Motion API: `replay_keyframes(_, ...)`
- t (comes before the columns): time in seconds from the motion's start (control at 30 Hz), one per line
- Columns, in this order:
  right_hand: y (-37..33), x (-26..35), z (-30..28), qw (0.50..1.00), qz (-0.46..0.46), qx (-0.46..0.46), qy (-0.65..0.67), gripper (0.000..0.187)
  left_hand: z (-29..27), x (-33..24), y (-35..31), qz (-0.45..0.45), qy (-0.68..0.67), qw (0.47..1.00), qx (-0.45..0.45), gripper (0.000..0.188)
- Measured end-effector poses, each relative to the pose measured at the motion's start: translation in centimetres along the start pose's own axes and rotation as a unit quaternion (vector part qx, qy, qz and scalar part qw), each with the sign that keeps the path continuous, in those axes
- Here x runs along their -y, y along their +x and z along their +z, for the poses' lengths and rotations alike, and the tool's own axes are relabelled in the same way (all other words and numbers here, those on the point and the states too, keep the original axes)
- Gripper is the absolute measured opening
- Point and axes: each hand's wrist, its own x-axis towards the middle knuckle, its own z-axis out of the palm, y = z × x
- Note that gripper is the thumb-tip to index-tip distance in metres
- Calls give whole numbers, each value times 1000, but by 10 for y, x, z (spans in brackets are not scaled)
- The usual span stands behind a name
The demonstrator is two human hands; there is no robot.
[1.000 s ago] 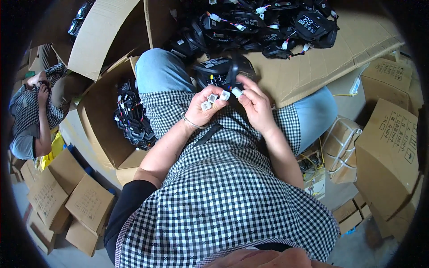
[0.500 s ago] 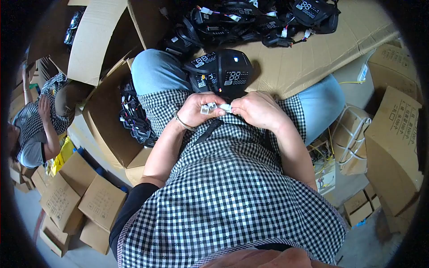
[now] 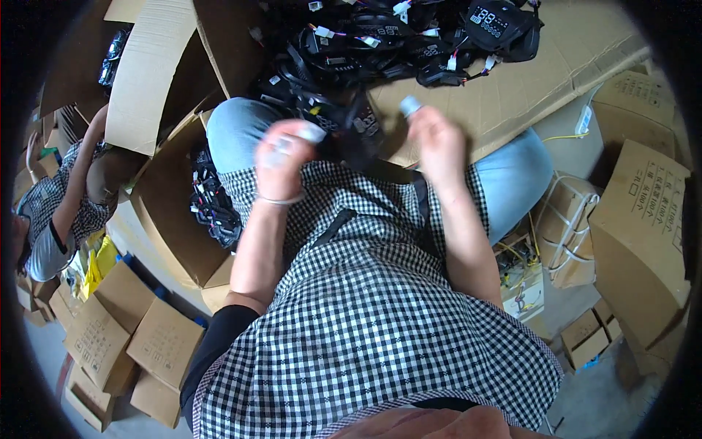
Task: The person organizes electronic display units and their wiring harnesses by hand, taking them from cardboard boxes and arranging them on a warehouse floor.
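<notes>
My left hand (image 3: pixel 278 162) is closed around white plastic connectors (image 3: pixel 312 132), blurred by motion. My right hand (image 3: pixel 441 143), raised and set apart to the right, pinches a small whitish piece (image 3: pixel 410 106), probably a connector; the smear hides its exact kind. Between the hands and just beyond them, a black display unit (image 3: pixel 358 132) stands tilted over my lap, its panel also blurred. Any wires joining it to the connectors cannot be made out. The checked apron (image 3: pixel 365 241) covers my lap and knees.
Several black display units with wires and white connectors (image 3: pixel 365 44) lie heaped on a cardboard sheet (image 3: pixel 512 102). An open carton (image 3: pixel 172 212) with more units stands at left. Cartons (image 3: pixel 164 336) surround me; a co-worker (image 3: pixel 58 190) sits far left.
My hands have moved apart and away from my body, after being together at the connectors. The lit display unit is now tilted, its lights out. The co-worker's arms have shifted.
</notes>
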Motion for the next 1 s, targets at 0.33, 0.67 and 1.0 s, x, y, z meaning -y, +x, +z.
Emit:
replay_keyframes(0.33, 173, -86, -19, 913, 206, -227, 269, 25, -136, -151, -41, 332, -19, 910, -248, 43)
replay_keyframes(0.67, 35, -44, 4, 935, 124, -28, 330, 24, -304, 90, -78, -27, 412, 838, -356, 25)
replay_keyframes(1.0, -36, -62, 16, 899, 276, 103, 325, 23, -151, -6, -27, 102, 695, 687, -188, 52)
